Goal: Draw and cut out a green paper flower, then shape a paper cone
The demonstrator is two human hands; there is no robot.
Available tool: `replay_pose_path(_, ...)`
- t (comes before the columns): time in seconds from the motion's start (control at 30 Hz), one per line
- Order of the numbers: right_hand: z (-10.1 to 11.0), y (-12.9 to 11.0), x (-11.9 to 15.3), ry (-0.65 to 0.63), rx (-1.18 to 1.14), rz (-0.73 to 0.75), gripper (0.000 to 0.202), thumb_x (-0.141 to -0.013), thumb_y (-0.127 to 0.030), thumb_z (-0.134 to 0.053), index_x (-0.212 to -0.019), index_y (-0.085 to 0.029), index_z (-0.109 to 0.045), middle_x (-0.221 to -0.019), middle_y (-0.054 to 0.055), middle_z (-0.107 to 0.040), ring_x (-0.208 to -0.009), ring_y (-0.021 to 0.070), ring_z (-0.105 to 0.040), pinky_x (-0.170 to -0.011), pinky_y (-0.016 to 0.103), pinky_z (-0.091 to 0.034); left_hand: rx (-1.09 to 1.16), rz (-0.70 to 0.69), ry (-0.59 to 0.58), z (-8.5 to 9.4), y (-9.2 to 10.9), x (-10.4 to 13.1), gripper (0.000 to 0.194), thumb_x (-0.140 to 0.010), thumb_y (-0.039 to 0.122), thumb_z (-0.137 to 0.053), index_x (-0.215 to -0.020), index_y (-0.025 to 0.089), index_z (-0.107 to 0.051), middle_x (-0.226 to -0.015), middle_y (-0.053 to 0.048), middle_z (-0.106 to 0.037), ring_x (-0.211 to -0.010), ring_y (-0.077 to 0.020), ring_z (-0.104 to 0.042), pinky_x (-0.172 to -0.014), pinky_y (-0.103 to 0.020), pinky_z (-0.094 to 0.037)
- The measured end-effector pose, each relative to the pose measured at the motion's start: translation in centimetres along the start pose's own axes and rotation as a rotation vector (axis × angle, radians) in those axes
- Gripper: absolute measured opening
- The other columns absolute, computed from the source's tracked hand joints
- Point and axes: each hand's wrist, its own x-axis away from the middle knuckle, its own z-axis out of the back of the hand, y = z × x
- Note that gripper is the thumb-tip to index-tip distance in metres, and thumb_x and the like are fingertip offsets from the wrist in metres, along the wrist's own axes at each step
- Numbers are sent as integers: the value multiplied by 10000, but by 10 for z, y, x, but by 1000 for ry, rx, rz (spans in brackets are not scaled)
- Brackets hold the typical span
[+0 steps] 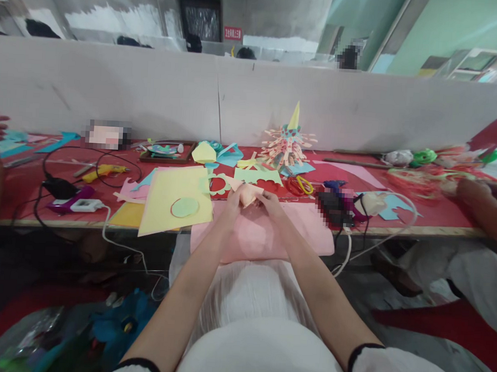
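Note:
Between my two hands is a small piece of folded pale peach paper [249, 195], held just above the table's front edge. My left hand [234, 197] grips its left side with closed fingers. Closed on the right side of the same piece is my right hand [271, 201]. Below them a pink sheet [263, 231] lies over the edge of the table. To the left, a yellow sheet [177, 185] carries a green paper disc [184, 207]. Scissors with yellow and red handles [301, 185] lie to the right of my hands.
A spiky paper figure with a yellow cone [287, 143] stands behind my hands. A yellow glue gun [104, 173] and black cables lie left. A tray [167, 153] sits at the back. Co-workers' hands [477, 192] appear at the right and left edges. A grey partition [153, 92] borders the table.

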Motion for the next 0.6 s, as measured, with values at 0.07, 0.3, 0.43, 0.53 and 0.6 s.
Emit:
replay_pose_path(0.07, 0, 0, 0, 8, 12, 3, 418, -601, -582, -696, -585, -189, -554, -522, 4, -581, -482, 136, -517, -525, 280, -420, -55, -39, -15, -1, 1, 2, 336, -557, 302, -780, -843, 189, -643, -815, -28, -680, -827, -204, -633, -783, -328, -468)
replay_pose_path(0.3, 0, -2, 0, -10, 34, 23, 433, -596, -593, -701, -575, -185, -554, -516, 4, -583, -471, 130, -510, -508, 271, -415, -88, -33, 5, -4, 3, 3, 262, -581, 307, -774, -756, 174, -630, -708, -15, -654, -799, -197, -620, -775, -315, -458)
replay_pose_path(0.43, 0, -1, 1, -12, -46, 23, 466, -604, -636, -678, -585, -187, -554, -510, 6, -577, -471, 127, -516, -503, 262, -414, -27, 14, 22, -1, 0, -1, 322, -569, 312, -778, -822, 175, -633, -806, -36, -686, -899, -233, -625, -830, -350, -466)
replay_pose_path(0.53, 1, 1, 0, -18, -104, 35, 488, -662, -665, -617, -611, -181, -588, -528, 14, -585, -476, 116, -515, -498, 249, -402, 1, 20, -13, 0, 2, 0, 309, -588, 350, -760, -817, 187, -632, -872, -54, -692, -944, -247, -630, -845, -365, -478)
replay_pose_path(0.6, 2, 2, 0, -8, -119, 37, 480, -661, -658, -627, -615, -182, -597, -537, 10, -589, -479, 110, -512, -499, 244, -399, 16, 40, -20, 0, 4, 4, 290, -605, 386, -741, -792, 193, -632, -869, -63, -693, -955, -254, -634, -854, -375, -484)
